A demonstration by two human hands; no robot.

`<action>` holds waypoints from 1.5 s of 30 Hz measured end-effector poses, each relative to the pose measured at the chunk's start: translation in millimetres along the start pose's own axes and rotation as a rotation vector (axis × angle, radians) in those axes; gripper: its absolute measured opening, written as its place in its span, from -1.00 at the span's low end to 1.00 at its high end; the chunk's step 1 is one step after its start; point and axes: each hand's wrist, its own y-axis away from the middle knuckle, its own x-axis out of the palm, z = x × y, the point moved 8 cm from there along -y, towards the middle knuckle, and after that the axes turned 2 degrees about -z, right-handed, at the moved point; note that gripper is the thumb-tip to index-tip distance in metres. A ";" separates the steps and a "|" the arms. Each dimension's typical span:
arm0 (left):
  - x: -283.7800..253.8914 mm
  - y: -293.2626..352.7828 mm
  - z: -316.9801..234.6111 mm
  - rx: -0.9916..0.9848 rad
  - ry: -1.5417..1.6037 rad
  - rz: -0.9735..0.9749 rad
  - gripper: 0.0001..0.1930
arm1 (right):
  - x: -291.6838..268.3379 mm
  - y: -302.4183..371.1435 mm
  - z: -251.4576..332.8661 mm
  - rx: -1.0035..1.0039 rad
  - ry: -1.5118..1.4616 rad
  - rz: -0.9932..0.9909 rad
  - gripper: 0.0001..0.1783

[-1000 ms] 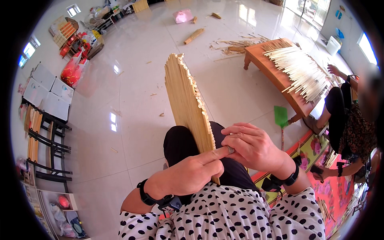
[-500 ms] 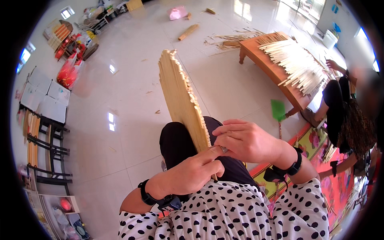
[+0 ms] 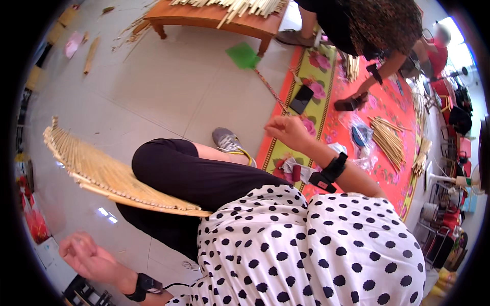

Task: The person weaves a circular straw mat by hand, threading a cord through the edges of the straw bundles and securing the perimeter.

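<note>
A fan-shaped panel of thin tan sticks [image 3: 112, 171], bound in a row along its edge, rests across my thighs, its narrow end against my shirt. Neither hand touches it. My left hand [image 3: 84, 257] is off to the lower left, near the panel's lower side, fingers curled in. Over the edge of the floral mat, beyond my knee, my right hand [image 3: 292, 133] is raised with thumb and fingers pinched together. Whatever either hand may hold is too small to make out. A dark red spool-like cylinder [image 3: 296, 172] is below my right hand.
A low wooden table [image 3: 214, 28] bears pale sticks. A green fly swatter [image 3: 243, 56], a black phone [image 3: 301, 99] and a stick bundle [image 3: 388, 140] lie around the red floral mat [image 3: 342, 178]. At its far side, a person's hand [image 3: 362, 99] is at a dark block.
My view has swung to the right. Both hands have left the panel's edge and spread wide apart. The panel now lies lower, slanting to the left across my legs.
</note>
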 end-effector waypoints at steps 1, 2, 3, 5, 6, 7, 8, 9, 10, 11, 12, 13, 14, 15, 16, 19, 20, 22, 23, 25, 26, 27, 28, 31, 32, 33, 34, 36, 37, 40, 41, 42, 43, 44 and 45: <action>-4.3 -9.1 6.8 -0.010 0.051 -0.008 -0.94 | 4.0 18.5 -53.3 0.163 -0.015 -0.033 -0.79; -8.6 -17.2 7.3 0.006 0.038 -0.078 -0.94 | 9.3 39.2 -95.2 0.220 0.081 -0.050 -0.77; -11.8 -23.8 7.0 0.023 0.023 -0.154 -0.95 | 12.8 60.8 -134.2 0.273 0.179 -0.061 -0.75; -16.5 -37.7 4.5 0.063 -0.009 -0.225 -0.93 | 19.0 112.5 -202.3 0.425 0.380 -0.046 -0.77; -12.7 -40.5 -1.6 0.081 -0.060 -0.242 -0.93 | 23.2 138.0 -231.3 0.453 0.412 -0.007 -0.76; -5.5 -45.0 -8.6 0.100 -0.111 -0.259 -0.93 | 26.6 162.0 -258.6 0.482 0.442 0.031 -0.75; 0.8 -47.9 -13.0 0.119 -0.162 -0.272 -0.93 | 38.5 184.7 -285.8 0.427 0.615 0.175 -0.75; 0.3 -59.4 -11.5 0.156 -0.197 -0.147 -0.92 | 52.4 207.4 -313.4 0.367 0.779 0.320 -0.75; 13.0 -63.5 -16.9 0.197 -0.221 -0.029 -0.80 | 63.2 219.2 -320.8 0.298 0.942 0.464 -0.74; 26.2 -64.2 -18.9 0.234 -0.226 0.073 -0.72 | 59.2 227.6 -334.7 0.459 0.840 0.379 -0.75; 48.8 -60.6 -29.4 0.278 -0.235 0.178 -0.64 | 60.8 232.0 -340.0 0.613 0.724 0.293 -0.74; 51.0 -59.5 -22.4 0.181 -0.301 0.199 -0.48 | 63.0 238.8 -344.6 0.764 0.604 0.208 -0.74; 56.4 -57.0 -25.1 0.196 -0.332 0.199 -0.47 | 65.0 240.1 -338.9 0.751 0.525 0.094 -0.73; 63.1 -55.3 -26.6 0.210 -0.359 0.198 -0.47 | 65.8 242.5 -333.6 0.739 0.447 -0.023 -0.71; 68.6 -54.5 -28.8 0.224 -0.387 0.197 -0.47 | 65.5 243.2 -329.3 0.725 0.369 -0.137 -0.67; 69.2 -59.3 -30.1 0.167 -0.337 0.188 -0.48 | 78.8 240.6 -329.6 0.869 0.327 -0.101 -0.51; 68.8 -59.8 -30.2 0.139 -0.308 0.172 -0.48 | 78.8 237.7 -324.1 0.892 0.325 -0.110 -0.48; 67.5 -59.2 -30.6 0.090 -0.326 0.144 -0.51 | 75.2 233.1 -309.7 0.939 0.333 -0.131 -0.42; 66.4 -58.9 -31.0 0.065 -0.337 0.129 -0.52 | 76.4 231.7 -307.7 0.947 0.358 -0.137 -0.41; 64.2 -58.9 -32.1 0.046 -0.356 0.127 -0.53 | 78.7 230.5 -305.2 0.964 0.405 -0.150 -0.38; 63.6 -59.4 -32.5 0.038 -0.366 0.127 -0.54 | 80.8 228.9 -306.0 0.985 0.389 -0.137 -0.39; 64.1 -59.5 -34.1 0.063 -0.350 0.143 -0.55 | 83.2 225.5 -307.8 1.005 0.372 -0.123 -0.39; 64.7 -59.4 -35.2 0.088 -0.334 0.160 -0.55 | 85.4 222.5 -309.3 1.025 0.354 -0.109 -0.40; 69.9 -49.3 -40.7 0.066 -0.349 0.122 -0.56 | 82.3 214.0 -310.0 1.069 0.401 -0.063 -0.39; 68.5 -45.3 -41.4 0.042 -0.363 0.092 -0.56 | 81.1 212.2 -308.3 1.057 0.393 -0.058 -0.39; 67.7 -46.5 -40.3 0.035 -0.357 0.100 -0.57 | 79.7 212.1 -308.5 1.051 0.377 -0.054 -0.38; 62.4 -48.0 -38.3 0.027 -0.351 0.105 -0.57 | 78.2 212.3 -309.4 1.044 0.362 -0.051 -0.38; 57.8 -48.4 -36.4 0.019 -0.351 0.105 -0.59 | 75.4 215.0 -316.4 0.983 0.298 -0.105 -0.29; 55.6 -47.1 -35.1 0.018 -0.357 0.102 -0.60 | 75.6 217.1 -319.1 0.950 0.268 -0.132 -0.25; 59.7 -36.9 -42.6 0.073 -0.426 0.084 -0.63 | 84.3 206.4 -320.6 0.895 0.178 -0.077 -0.30; 63.4 -32.3 -46.1 0.097 -0.459 0.080 -0.64 | 88.9 200.5 -317.4 0.850 0.086 -0.105 -0.35; 64.5 -28.0 -45.6 0.117 -0.476 0.099 -0.64 | 90.1 191.1 -311.6 0.836 0.038 -0.078 -0.35; 65.7 -24.3 -44.8 0.137 -0.493 0.119 -0.65 | 91.0 181.6 -304.3 0.821 -0.011 -0.051 -0.35; 68.0 -20.8 -44.8 0.158 -0.511 0.141 -0.65 | 91.9 174.3 -298.8 0.808 -0.061 -0.023 -0.35; 70.4 -15.6 -44.8 0.175 -0.521 0.163 -0.65 | 91.3 160.9 -289.1 0.755 -0.073 -0.038 -0.45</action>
